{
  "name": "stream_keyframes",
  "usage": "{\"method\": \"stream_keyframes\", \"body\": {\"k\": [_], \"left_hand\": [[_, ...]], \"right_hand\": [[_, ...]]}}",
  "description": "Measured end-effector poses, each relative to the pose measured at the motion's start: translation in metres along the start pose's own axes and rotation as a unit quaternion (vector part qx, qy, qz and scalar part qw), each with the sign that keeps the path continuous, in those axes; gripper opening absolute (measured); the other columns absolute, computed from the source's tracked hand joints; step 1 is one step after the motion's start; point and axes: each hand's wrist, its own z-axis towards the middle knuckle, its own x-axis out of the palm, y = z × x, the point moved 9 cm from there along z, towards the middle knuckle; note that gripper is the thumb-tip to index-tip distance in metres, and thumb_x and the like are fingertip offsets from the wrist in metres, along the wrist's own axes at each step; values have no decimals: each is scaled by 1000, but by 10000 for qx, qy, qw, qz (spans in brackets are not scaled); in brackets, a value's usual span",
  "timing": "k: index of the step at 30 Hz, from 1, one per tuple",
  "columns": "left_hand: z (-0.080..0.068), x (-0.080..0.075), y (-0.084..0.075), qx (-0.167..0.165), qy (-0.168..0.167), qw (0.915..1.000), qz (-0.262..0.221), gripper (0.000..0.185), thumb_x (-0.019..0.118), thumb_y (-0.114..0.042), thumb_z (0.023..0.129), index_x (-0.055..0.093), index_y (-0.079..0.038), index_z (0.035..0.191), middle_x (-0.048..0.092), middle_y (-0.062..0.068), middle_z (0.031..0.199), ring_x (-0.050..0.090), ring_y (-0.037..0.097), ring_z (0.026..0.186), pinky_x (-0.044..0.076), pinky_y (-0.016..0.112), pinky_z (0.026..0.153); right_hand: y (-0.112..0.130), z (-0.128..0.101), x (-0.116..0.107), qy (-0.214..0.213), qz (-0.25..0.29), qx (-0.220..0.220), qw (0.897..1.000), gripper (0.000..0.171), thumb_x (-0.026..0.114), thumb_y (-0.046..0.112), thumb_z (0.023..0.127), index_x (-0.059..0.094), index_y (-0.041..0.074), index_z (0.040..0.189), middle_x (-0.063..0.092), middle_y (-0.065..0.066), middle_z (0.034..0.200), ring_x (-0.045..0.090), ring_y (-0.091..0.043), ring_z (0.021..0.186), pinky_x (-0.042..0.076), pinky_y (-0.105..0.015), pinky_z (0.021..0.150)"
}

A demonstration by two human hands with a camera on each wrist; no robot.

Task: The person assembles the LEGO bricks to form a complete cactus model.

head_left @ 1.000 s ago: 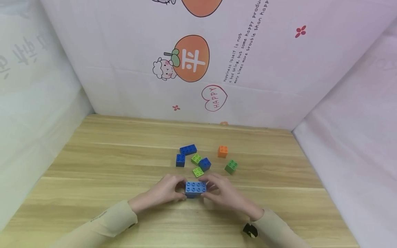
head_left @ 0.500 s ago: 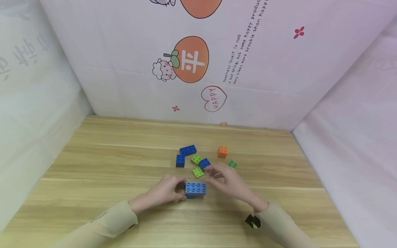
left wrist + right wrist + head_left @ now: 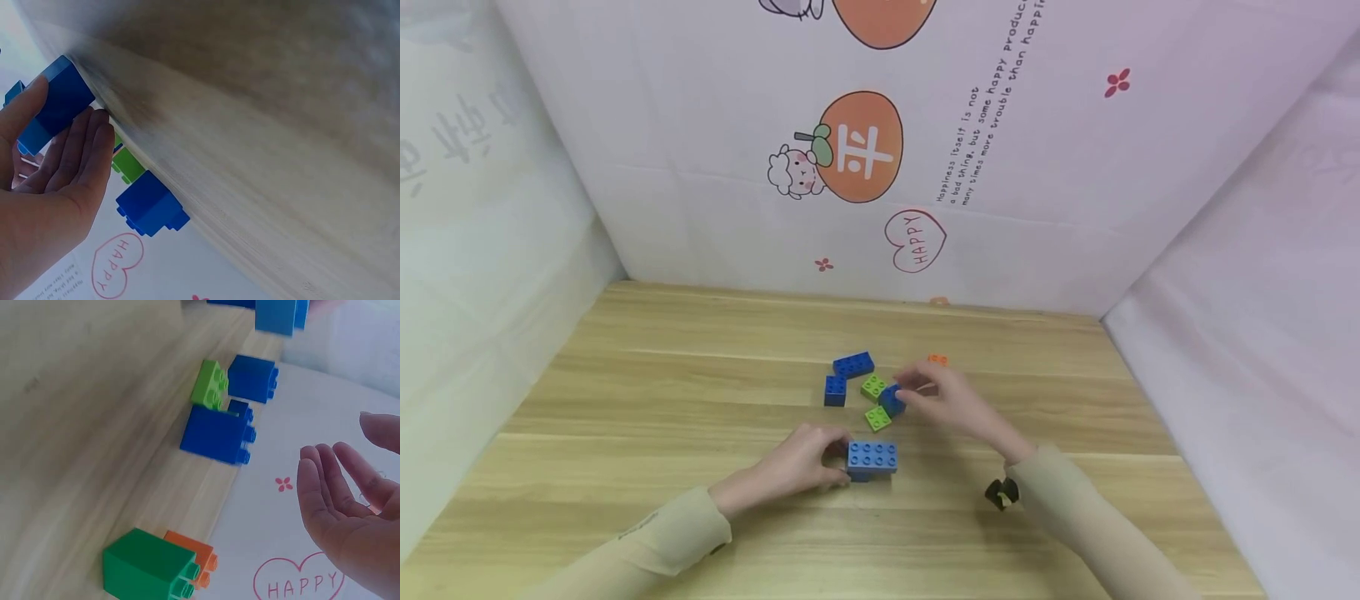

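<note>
My left hand (image 3: 808,457) holds a stack of bricks on the table, a light blue eight-stud brick (image 3: 872,455) over a darker blue brick (image 3: 860,477). In the left wrist view, the thumb lies along one side of the blue brick (image 3: 65,94) and the fingers along the other. My right hand (image 3: 951,404) hovers with loosely bent fingers over a dark blue brick (image 3: 891,402), thumb and fingertips overlapping it in the head view. The right wrist view shows a gap between thumb and fingers with nothing in it, and this dark blue brick (image 3: 215,434) apart from them.
Two lime bricks (image 3: 874,386) lie beside the dark blue one. Farther left are a small blue brick (image 3: 835,390) and a long blue brick (image 3: 853,364). My right hand partly covers an orange brick (image 3: 937,359) and hides a green brick (image 3: 147,565). White printed cloth (image 3: 715,233) encloses the table.
My right hand has let go of the light blue brick's right end and moved away, up to the dark blue brick. My left hand and the stack have stayed in place.
</note>
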Motion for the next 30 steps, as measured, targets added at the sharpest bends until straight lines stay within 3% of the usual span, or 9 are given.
{"method": "stream_keyframes", "body": {"k": [4, 9, 14, 24, 30], "left_hand": [[0, 0, 0, 17, 23, 10000, -49, 36, 84, -16, 76, 69, -8, 108, 74, 2, 104, 68, 15, 96, 59, 27, 87], [0, 0, 0, 21, 46, 9999, -89, 36, 84, -15, 77, 69, -8, 109, 74, 2, 105, 68, 15, 97, 59, 28, 88], [-1, 0, -1, 37, 55, 9999, -119, 36, 83, -15, 77, 69, -7, 109, 74, 4, 106, 69, 17, 99, 59, 31, 89], [-1, 1, 2, 18, 40, 10000, -47, 37, 83, -16, 77, 69, -7, 110, 74, 4, 108, 69, 18, 101, 59, 33, 90], [-1, 0, 1, 1, 72, 9999, -74, 37, 83, -16, 78, 69, -7, 110, 74, 4, 109, 69, 19, 101, 59, 34, 91]], "right_hand": [[-5, 11, -2, 143, -129, 215, 9996, 23, 65, 17, 95, 66, 8, 117, 70, -16, 116, 67, -25, 108, 58, -43, 97], [-8, 25, -1, 392, -197, 151, 9989, 22, 64, 12, 95, 66, 3, 115, 70, -20, 115, 67, -26, 106, 58, -41, 97], [-11, 40, 0, 637, -364, 251, 9970, 23, 65, 12, 94, 66, 1, 115, 71, -15, 111, 67, -23, 103, 59, -38, 95], [-18, 66, 13, 1541, -800, 688, 9824, 29, 68, 12, 92, 65, 0, 118, 72, -13, 113, 67, -20, 103, 58, -34, 93], [-28, 74, 19, 1712, -822, 964, 9771, 30, 69, 10, 90, 65, 3, 118, 71, -11, 115, 66, -20, 106, 57, -35, 95]]}}
